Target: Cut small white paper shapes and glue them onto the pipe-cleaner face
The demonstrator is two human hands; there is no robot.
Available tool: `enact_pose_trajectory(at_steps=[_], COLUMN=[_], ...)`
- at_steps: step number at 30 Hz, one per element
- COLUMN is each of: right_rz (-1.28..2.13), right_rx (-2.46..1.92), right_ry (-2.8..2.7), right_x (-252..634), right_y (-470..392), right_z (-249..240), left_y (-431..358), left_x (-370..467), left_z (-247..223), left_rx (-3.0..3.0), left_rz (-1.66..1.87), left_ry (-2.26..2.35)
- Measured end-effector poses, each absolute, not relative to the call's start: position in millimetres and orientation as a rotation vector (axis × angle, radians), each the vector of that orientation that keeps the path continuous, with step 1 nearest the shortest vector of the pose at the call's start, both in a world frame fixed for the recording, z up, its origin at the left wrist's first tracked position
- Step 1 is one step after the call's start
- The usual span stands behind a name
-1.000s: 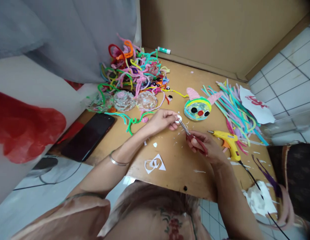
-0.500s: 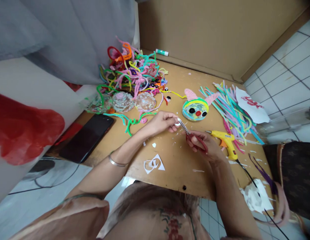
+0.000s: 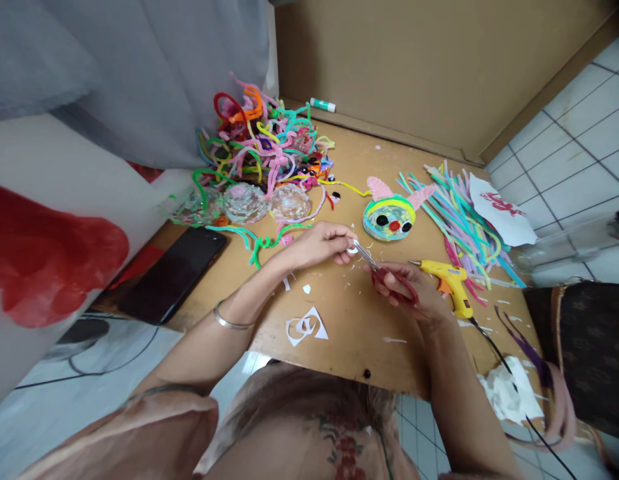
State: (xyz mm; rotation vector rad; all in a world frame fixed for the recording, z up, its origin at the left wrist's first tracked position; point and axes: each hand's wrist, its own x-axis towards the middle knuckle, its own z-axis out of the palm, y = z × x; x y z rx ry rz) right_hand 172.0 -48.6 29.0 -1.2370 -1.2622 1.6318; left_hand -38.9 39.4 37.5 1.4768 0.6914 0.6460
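Note:
Between the fingertips of my left hand [image 3: 330,244] is a small white paper piece [image 3: 354,247]. My right hand [image 3: 414,293] grips red-handled scissors [image 3: 402,285], whose metal blades reach the edge of that paper. Tiny white trimmings lie on the tabletop [image 3: 349,347] below the blades. Just beyond my hands rests a round decorated ball [image 3: 384,223] with pink ears, black eyes and a red nose. White paper with round cutouts [image 3: 308,327] lies nearer to me.
A yellow glue gun [image 3: 452,283] with a black cord lies right of my right hand. Pipe cleaners form a tangled heap [image 3: 269,140] at back left and a bundle [image 3: 464,213] at right. A black phone [image 3: 174,275], a glue stick [image 3: 322,105] and a brown bag [image 3: 589,353] surround the workspace.
The scissors' blades have shifted slightly against the white paper piece, and the paper has turned a little in my left fingers. A white strip now shows beside my left forearm.

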Motion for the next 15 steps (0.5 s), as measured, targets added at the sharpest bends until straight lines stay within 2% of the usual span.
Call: enact_pose_trajectory(at_steps=[15], right_rz=[1.62], right_rx=[-1.208], right_ry=[-1.303], right_x=[178.2], right_y=[-48.5], right_z=[26.3], left_y=[39.3], left_x=[-40.2], left_z=[33.8], left_rx=[1.549], left_rz=[0.638], left_ry=[0.628])
